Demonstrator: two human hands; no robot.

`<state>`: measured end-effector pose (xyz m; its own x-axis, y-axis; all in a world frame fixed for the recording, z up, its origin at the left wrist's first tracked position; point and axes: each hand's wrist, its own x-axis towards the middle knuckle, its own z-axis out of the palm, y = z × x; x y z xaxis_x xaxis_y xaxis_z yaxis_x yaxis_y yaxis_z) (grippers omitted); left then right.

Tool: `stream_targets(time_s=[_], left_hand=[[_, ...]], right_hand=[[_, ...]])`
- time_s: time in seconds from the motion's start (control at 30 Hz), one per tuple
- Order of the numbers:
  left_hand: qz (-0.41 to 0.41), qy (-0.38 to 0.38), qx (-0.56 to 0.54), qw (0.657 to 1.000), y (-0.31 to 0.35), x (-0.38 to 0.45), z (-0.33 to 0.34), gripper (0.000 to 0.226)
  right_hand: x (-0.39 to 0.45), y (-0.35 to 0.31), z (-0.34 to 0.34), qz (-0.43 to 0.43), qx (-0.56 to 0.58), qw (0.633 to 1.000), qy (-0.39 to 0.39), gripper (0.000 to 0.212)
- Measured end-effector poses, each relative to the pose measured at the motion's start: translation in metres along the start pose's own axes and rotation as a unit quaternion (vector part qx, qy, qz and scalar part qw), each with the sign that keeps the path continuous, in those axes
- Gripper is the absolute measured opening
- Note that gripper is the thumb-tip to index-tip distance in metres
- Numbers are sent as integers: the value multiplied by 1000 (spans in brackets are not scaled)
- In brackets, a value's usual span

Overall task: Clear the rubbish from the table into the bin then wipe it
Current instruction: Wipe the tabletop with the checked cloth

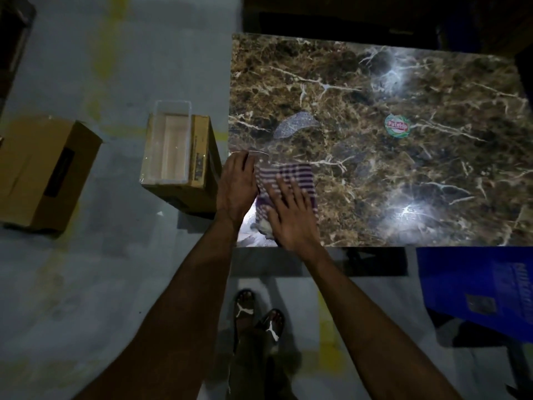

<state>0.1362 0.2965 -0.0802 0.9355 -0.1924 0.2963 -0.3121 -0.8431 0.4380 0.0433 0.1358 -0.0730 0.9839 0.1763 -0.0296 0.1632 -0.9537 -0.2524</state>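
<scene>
Surroundings: I see a brown marble-patterned counter (403, 174) under my two hands. Beyond the right hand, further in on the counter, lies a clear dotted wrapper (294, 125). Well off to the right of both hands sits a small round sticker or lid (397, 126) with red lettering.
Bin: an open cardboard box (180, 157) with a pale lining stands on the floor just left of the left hand, close against the counter's edge. A second, closed cardboard box (43, 171) lies further left on the floor.
Other things: a blue chair (484, 287) stands to the right, below the counter's near edge. My feet in sandals (259, 316) show below the arms.
Left grip: my left hand (238, 186) is at the counter's left edge, fingers curled round the rim of a clear plastic cup (258, 153); the cup is hard to make out.
Right grip: my right hand (291, 215) lies flat, fingers spread and straight, pressing on a purple-and-white striped cloth (294, 180).
Cloth: it lies on the counter's near left corner, between and under the two hands.
</scene>
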Motion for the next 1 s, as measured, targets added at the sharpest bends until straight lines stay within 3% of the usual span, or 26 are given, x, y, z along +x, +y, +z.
stream_targets(time_s=[0.1,0.17,0.27,0.47,0.6,0.73,0.9,1.0], left_hand=[[-25,-31,3,999,2,-6,0,51],[-47,-70,26,996,7,-23,1,59],[-72,-65,26,995,29,-61,0,58],[-40,-74,80,993,40,-90,-2,58],[-38,-107,82,990,45,-87,0,56],[-36,-122,68,990,42,-85,2,56],[-21,-124,77,989,41,-88,4,56],[-25,-121,72,990,41,-86,3,56]], right_hand=[[-41,24,-8,31,12,999,-12,57],[-33,35,-11,77,11,997,-1,58],[-2,24,-7,151,16,988,18,59],[-56,6,1,38,8,999,-14,58],[-81,52,-15,121,8,993,-12,58],[-30,60,-15,177,3,984,19,60],[-44,27,-2,82,-5,997,8,58],[-85,45,-9,84,1,996,-7,58]])
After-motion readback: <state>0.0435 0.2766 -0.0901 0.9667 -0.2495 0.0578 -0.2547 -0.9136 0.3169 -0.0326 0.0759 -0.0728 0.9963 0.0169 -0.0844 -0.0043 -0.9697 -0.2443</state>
